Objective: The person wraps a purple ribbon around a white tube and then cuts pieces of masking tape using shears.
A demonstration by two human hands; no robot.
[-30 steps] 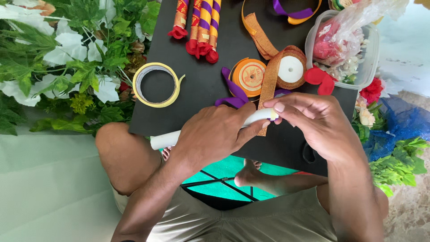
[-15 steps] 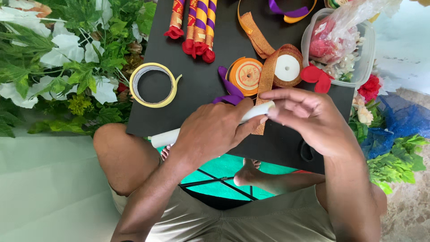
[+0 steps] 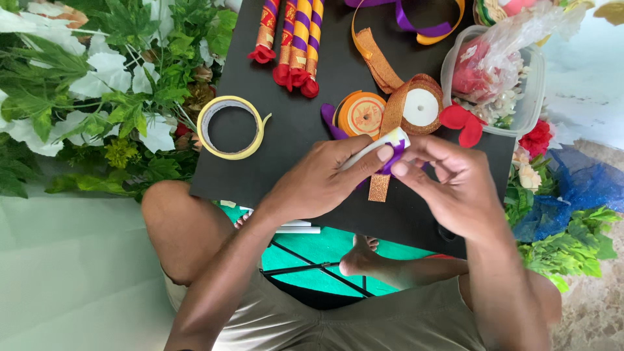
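Both hands are meeting over the black bench (image 3: 273,169): the left hand (image 3: 318,182) is gripping a white stick (image 3: 380,144), the right hand (image 3: 448,188) pinching purple ribbon (image 3: 394,156) at its tip. The stick looks light and stiff, the ribbon soft and slippery; pinching near the tip seems best.

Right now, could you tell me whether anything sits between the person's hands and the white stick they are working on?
Nothing visible does. The left hand is wrapped around the white stick, and the right hand pinches the purple ribbon at the stick's tip. The ribbon spools lie just beyond, apart from the grip.
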